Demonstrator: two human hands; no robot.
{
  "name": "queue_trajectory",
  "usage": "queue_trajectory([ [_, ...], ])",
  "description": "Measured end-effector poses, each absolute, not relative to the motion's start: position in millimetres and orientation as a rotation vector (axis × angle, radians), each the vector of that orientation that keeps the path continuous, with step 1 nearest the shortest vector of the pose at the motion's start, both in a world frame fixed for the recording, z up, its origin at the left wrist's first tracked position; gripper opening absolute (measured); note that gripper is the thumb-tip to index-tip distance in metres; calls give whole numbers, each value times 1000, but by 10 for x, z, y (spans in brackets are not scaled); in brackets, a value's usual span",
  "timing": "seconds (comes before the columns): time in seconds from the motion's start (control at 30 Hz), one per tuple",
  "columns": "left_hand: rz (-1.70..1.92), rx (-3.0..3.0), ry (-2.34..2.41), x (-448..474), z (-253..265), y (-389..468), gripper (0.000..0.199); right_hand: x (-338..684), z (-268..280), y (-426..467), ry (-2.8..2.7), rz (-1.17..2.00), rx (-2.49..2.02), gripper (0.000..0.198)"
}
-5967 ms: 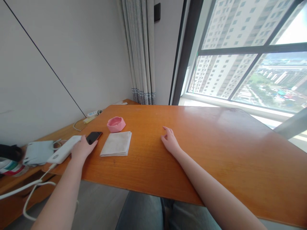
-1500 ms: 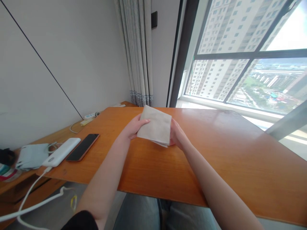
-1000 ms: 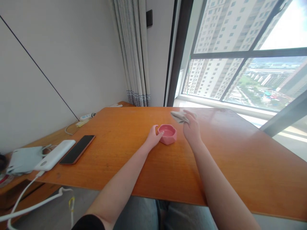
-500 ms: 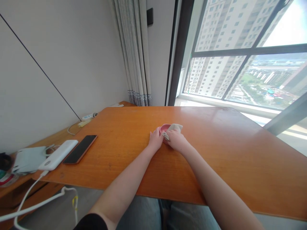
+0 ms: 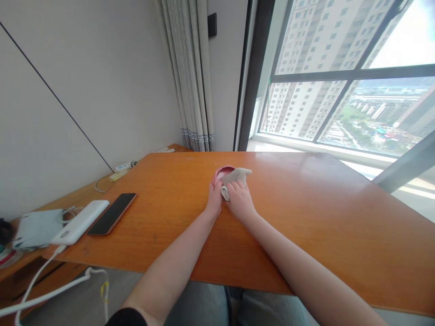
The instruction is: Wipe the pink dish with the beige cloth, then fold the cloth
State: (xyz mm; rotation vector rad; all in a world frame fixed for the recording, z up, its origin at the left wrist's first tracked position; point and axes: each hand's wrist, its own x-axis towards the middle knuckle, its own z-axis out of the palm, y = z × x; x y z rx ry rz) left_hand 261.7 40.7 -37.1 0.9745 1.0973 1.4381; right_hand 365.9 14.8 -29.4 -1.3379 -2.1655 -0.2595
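Observation:
Near the middle of the wooden table, my left hand point(image 5: 214, 199) grips a pink bowl point(image 5: 221, 171) by its near left side. The bowl is tilted, and part of its inside shows. Bunched in my right hand point(image 5: 239, 199) is a light grey cloth point(image 5: 239, 175), which lies against the bowl's right side and covers part of it. A rolled end of the cloth pokes out between the two hands. The bowl's underside and near wall are hidden by my hands and the cloth.
On the table's left lie a black-screened phone point(image 5: 113, 214) and a white power bank point(image 5: 81, 222) with a white cable point(image 5: 41, 269) plugged in. A folded pale pouch point(image 5: 39, 228) sits beyond them. The wooden table point(image 5: 306, 226) ends close to my lap; a window stands behind it.
Both hands, with the bowl and cloth, have shifted slightly left. The bowl is tipped more and shows more of its inside, and the cloth has moved across its right side.

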Motion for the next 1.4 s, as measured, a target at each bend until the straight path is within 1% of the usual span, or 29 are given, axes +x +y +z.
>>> queue_trajectory([
  [0.07, 1354, 1164, 1151, 2483, -321, 475, 19, 3812, -278, 182, -2313, -276, -1209, 5],
  [0.13, 1237, 1326, 1165, 2405, -281, 500, 18, 3972, -271, 217, -2433, -220, -1106, 3],
  [0.2, 1204, 1346, 1201, 2433, -280, 467, 21, 4082, -286, 243, -2474, -162, -1099, 2],
  [0.27, 1303, 1206, 1218, 2562, -323, 387, 32, 4112, -318, 248, -2419, -171, -1187, 3],
  [0.33, 1433, 1041, 1128, 2735, -391, 290, 45, 4070, -353, 230, -2322, -215, -1274, 8],
  [0.4, 1527, 938, 1018, 2872, -458, 214, 51, 3989, -375, 189, -2244, -253, -1302, 14],
  [0.43, 1566, 900, 1007, 2909, -484, 191, 48, 3946, -379, 165, -2232, -266, -1292, 14],
  [0.5, 1614, 850, 1067, 2913, -506, 182, 36, 3881, -374, 123, -2240, -290, -1253, 11],
  [0.6, 1589, 903, 1174, 2779, -440, 240, 21, 3877, -338, 118, -2256, -334, -1190, 7],
  [0.67, 1495, 1028, 1230, 2648, -347, 302, 18, 3941, -305, 158, -2283, -363, -1141, 6],
  [0.73, 1366, 1201, 1272, 2533, -256, 351, 20, 4027, -275, 205, -2339, -338, -1107, 9],
  [0.8, 1257, 1334, 1281, 2478, -207, 361, 25, 4097, -256, 232, -2393, -251, -1105, 11],
  [0.83, 1243, 1361, 1266, 2483, -204, 346, 31, 4116, -253, 234, -2403, -207, -1111, 10],
  [0.97, 1432, 1283, 1119, 2677, -305, 189, 69, 4062, -298, 174, -2258, -184, -1227, 5],
  [1.03, 1509, 1250, 1085, 2788, -371, 116, 76, 3983, -337, 122, -2168, -201, -1281, 2],
  [1.1, 1532, 1228, 1105, 2837, -416, 95, 72, 3906, -369, 78, -2125, -205, -1300, 2],
  [1.27, 1529, 1283, 1097, 2629, -392, 285, 52, 3883, -345, 75, -2172, -264, -1260, 7],
  [1.33, 1416, 1419, 1110, 2478, -338, 387, 47, 3949, -303, 104, -2271, -245, -1185, 10],
  [1.4, 1238, 1532, 1134, 2359, -290, 453, 40, 4014, -264, 127, -2367, -158, -1111, 17],
])
